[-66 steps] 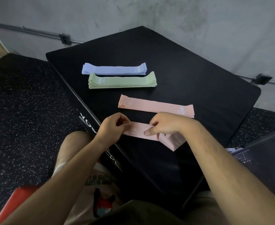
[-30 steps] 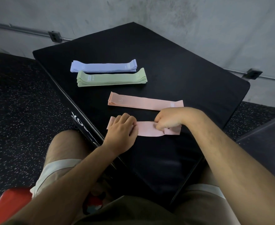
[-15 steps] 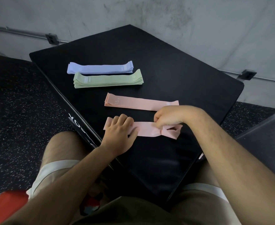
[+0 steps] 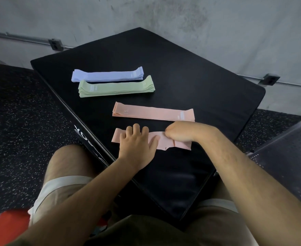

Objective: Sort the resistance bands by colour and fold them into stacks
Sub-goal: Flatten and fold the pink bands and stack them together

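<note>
Pressing down on the loose pink band [image 4: 116,137] with the left hand [image 4: 137,142]: palm flat, with straight, slightly spread fingers across the strip and the thumb angled out to the right along it. Covering the band's left-middle stretch, with a short free end poking out just left of the fingertips, flat on the black padded box [image 4: 208,82].

Pinching the same band with the right hand [image 4: 179,132], just right of the left thumb and very near it. Curled over, knuckles toward the camera, fingertips tucked under and hidden, so no telling how many fingers share in the pinch. Bunched and doubled over right beneath this grip, with uneven layered edges trailing out below and to the right, under the wrist.

Just beyond both hands, parallel to the held strip and apart from it: the pink stack [image 4: 153,113], lying flat, marked "15" near its left end. Farther out and to the left of the left-hand press: the green stack [image 4: 116,88], thick with layers, and close behind it the lilac stack [image 4: 107,75], thinner. Impossible to say whether touching or merely side by side.

Around the box, well away from either grip: speckled floor [image 4: 22,112] to the left, a perforated seat [image 4: 291,157] to the right of the right forearm, a red pad [image 4: 7,226] below the left forearm.
</note>
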